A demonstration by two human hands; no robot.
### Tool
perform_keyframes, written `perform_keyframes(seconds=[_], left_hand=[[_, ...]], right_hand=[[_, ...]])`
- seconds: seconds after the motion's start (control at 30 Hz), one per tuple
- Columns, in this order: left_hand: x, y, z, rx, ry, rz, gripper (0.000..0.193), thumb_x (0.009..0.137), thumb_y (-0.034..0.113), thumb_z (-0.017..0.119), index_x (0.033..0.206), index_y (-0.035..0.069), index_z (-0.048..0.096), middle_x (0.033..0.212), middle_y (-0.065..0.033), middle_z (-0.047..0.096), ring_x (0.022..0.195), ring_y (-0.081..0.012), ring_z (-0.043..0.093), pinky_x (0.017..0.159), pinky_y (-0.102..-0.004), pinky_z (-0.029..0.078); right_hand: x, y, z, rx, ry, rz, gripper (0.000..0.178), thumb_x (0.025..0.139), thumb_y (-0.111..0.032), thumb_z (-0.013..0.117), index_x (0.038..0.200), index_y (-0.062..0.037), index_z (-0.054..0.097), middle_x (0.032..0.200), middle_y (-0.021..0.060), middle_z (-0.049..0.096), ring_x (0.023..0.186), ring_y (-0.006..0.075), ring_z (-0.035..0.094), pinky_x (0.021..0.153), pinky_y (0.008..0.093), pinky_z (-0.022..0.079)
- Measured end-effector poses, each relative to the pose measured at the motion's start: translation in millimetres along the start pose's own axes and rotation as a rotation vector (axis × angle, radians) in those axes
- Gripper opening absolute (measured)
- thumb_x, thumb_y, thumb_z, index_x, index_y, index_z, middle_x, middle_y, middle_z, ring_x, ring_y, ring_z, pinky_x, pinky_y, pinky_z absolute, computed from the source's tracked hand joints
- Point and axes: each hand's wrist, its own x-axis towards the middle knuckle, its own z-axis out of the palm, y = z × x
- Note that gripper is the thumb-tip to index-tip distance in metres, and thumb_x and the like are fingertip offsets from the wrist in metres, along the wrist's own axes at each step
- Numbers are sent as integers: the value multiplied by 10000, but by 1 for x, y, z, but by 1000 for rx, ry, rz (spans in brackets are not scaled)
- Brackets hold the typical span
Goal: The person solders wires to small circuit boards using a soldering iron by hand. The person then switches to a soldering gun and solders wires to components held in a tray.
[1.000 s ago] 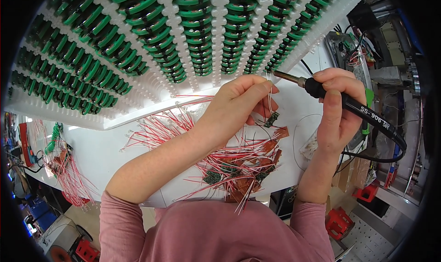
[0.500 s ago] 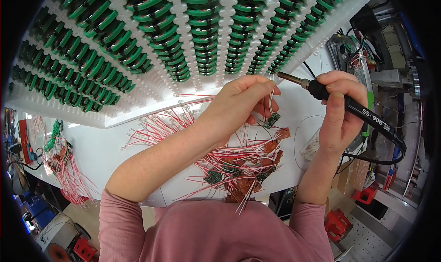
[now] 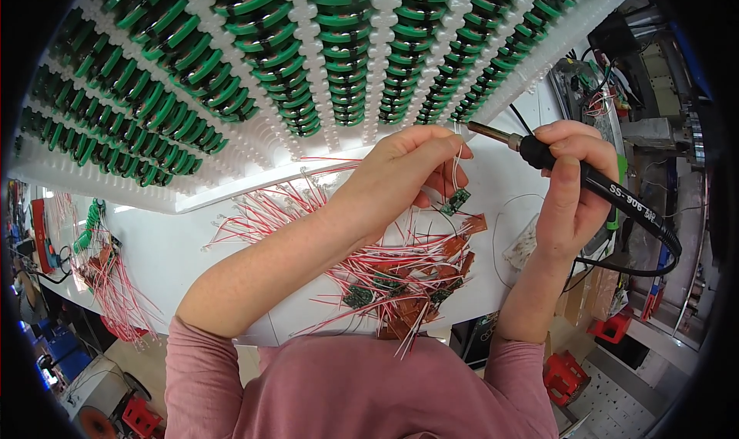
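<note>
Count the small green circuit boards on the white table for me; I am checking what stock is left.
4 show: one dangles by its wires under the left hand at; three lie in the wire pile at. More may be buried.

red stools [image 3: 566, 377] — floor, right | red-white wire heap [image 3: 112, 285] — left

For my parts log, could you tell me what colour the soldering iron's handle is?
Black, seen best in the head view: the soldering iron is gripped in the right hand.
</note>
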Motion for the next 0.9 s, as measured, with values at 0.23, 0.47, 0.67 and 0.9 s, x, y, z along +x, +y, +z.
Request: perform_keyframes(seconds=[0.23, 0.47, 0.67, 0.9], left_hand=[[-1, 1, -1, -3, 7, -40, 254, 852, 349, 490, 881, 113, 581, 713, 25, 575, 623, -34, 487, 511, -176, 319], [-1, 1, -1, -7, 4, -37, 255, 850, 348, 492, 871, 111, 584, 703, 23, 573, 601, -34, 483, 504, -174, 319], [0, 1, 0, -1, 11, -38, 256, 854, 348, 487, 868, 112, 585, 698, 24, 572, 597, -32, 479, 501, -170, 321], [0, -1, -1, -18, 11, -31, 263, 862, 347, 479, 867, 105, 583, 694, 26, 569, 589, -35, 467, 497, -172, 322]], right_hand=[[-2, 0, 1, 7, 3, -3, 114, 840, -107, 519, 874, -2, 490, 897, 145, 568, 780, 139, 503, 697, 238, 398], [-1, -1, 3, 7, 2, 0, 115, 839, -108, 519, 871, -1, 490, 898, 146, 568, 766, 138, 504, 686, 237, 403], [-1, 1, 5, -65, -6, -23, 139, 866, -164, 486, 869, -25, 475, 915, 124, 560, 695, 93, 466, 562, 193, 366], [-2, 1, 6, -54, -7, -25, 144, 865, -168, 494, 865, -26, 478, 908, 124, 563, 700, 97, 471, 564, 196, 370]])
